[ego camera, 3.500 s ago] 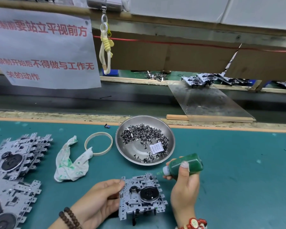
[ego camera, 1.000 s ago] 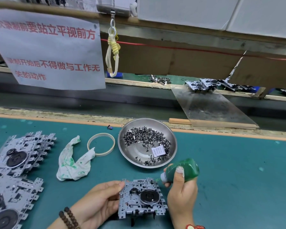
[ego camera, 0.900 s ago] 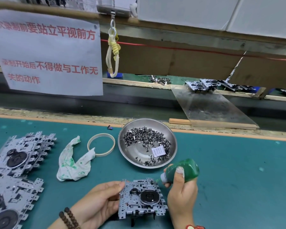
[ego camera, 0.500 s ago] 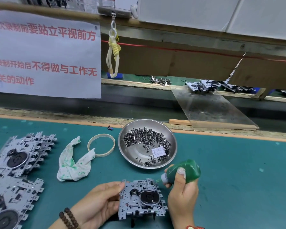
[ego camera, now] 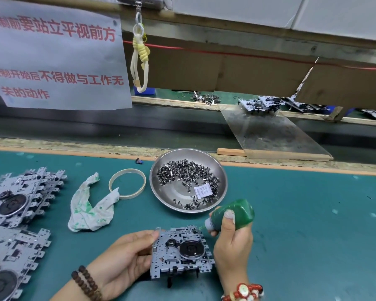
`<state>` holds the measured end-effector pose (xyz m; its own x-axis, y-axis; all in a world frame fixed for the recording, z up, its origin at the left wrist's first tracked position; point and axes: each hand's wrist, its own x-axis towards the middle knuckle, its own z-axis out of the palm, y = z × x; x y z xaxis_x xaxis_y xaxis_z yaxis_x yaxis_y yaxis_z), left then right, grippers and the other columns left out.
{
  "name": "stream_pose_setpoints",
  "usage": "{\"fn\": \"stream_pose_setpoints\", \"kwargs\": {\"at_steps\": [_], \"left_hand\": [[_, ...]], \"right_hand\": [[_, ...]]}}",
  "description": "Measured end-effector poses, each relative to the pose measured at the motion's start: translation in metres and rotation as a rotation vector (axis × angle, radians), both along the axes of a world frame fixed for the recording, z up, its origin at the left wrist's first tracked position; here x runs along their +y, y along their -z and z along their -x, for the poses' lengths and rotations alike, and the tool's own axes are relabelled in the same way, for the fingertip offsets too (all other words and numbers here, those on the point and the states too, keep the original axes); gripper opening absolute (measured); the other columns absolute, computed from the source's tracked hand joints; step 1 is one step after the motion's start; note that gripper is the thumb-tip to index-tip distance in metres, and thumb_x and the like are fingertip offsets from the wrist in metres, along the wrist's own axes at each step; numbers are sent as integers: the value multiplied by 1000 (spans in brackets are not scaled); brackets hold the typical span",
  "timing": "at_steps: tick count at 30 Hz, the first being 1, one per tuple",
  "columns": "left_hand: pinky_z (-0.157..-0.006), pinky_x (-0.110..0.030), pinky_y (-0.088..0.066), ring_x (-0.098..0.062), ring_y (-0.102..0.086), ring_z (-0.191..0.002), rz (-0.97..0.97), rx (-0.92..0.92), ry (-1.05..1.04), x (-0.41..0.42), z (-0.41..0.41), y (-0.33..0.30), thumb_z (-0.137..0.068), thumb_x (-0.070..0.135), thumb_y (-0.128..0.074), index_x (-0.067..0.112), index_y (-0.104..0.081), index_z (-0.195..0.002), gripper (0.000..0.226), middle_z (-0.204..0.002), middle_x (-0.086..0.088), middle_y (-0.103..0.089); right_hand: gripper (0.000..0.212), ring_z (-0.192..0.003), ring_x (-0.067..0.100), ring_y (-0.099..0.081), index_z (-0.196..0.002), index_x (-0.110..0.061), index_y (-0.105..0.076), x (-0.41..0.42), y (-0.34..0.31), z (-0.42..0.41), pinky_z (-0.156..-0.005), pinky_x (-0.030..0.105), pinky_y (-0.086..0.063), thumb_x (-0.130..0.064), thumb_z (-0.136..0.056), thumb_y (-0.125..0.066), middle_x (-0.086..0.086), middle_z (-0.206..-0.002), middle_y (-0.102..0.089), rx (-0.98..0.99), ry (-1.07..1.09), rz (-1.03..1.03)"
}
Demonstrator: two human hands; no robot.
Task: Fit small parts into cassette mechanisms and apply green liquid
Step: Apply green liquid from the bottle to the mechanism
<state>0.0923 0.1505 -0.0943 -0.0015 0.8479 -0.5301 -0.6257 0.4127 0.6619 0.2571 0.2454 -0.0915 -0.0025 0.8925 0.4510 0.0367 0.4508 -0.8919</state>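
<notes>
While right hand (ego camera: 231, 242) grips green bottle (ego camera: 232, 215), fingers curled round it, nozzle tipped down-left at far right corner of mechanism (ego camera: 180, 252). Left hand (ego camera: 122, 259) holds mechanism's left edge, thumb on top near far left corner, fingers underneath; sits low over teal mat (ego camera: 302, 224), near front edge, btwn both hands. Stamped grey metal plate w/ notched edges, dark round flywheel, small pulley beside it. Round steel bowl (ego camera: 223, 170) just behind, holding small dark-and-silver parts (ego camera: 187, 172) plus white slip w/ print too small to read. Sign (ego camera: 54, 55) upper left, white paper, red Chinese: 录制前要站立平视前方 / 录制开始后不得做与工作无关的动作. Crumpled white rag (ego camera: 89, 207) w/ green stains left of bowl, touching pale ring (ego camera: 127, 183). More mechanisms (ego camera: 20, 198) stacked at far left. Brown bead bracelet on left wrist, red-and-white beads on right.
</notes>
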Motion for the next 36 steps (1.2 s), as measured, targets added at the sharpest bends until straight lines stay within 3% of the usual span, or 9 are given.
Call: {"fn": "stream_pose_setpoints", "kwargs": {"at_steps": [9,21,27,34,36], "left_hand": [[-52,-25,-55,-22,-67,-54,-5,8,15,0,1,0,-64,14,-68,-6,-69,-97,39,-105,-32,-64],[-40,-24,-54,-23,-65,-47,-3,-8,1,0,0,0,-66,11,-67,-8,-69,-95,35,-98,-31,-66],[-47,-26,-55,-24,-67,-53,1,3,6,0,2,1,-66,12,-68,-7,-69,-97,37,-104,-31,-64],[-44,-24,-55,-22,-66,-50,-8,12,6,1,-1,-2,-65,12,-67,-5,-71,-95,35,-100,-29,-66],[-44,-24,-54,-22,-66,-49,-10,13,7,1,-1,-2,-65,12,-67,-5,-70,-95,36,-99,-29,-66]], "right_hand": [[34,-46,1,-57,-73,-20,-49,1,0,-1,-47,12,-44,-49,-88,-37,-10,-64,-67,0,17,-25],[30,-45,0,-55,-70,-22,-49,1,0,-1,-48,10,-43,-42,-88,-35,-8,-62,-67,6,26,-26],[32,-44,2,-54,-69,-22,-48,1,1,-1,-47,12,-43,-44,-88,-34,-5,-60,-66,10,21,-21],[47,-45,2,-55,-69,-23,-49,-2,-2,0,-47,15,-44,-64,-87,-35,-5,-63,-66,6,1,-21],[40,-45,2,-55,-69,-22,-49,-1,-2,0,-46,15,-44,-55,-88,-37,-4,-63,-67,3,0,-14]]}}
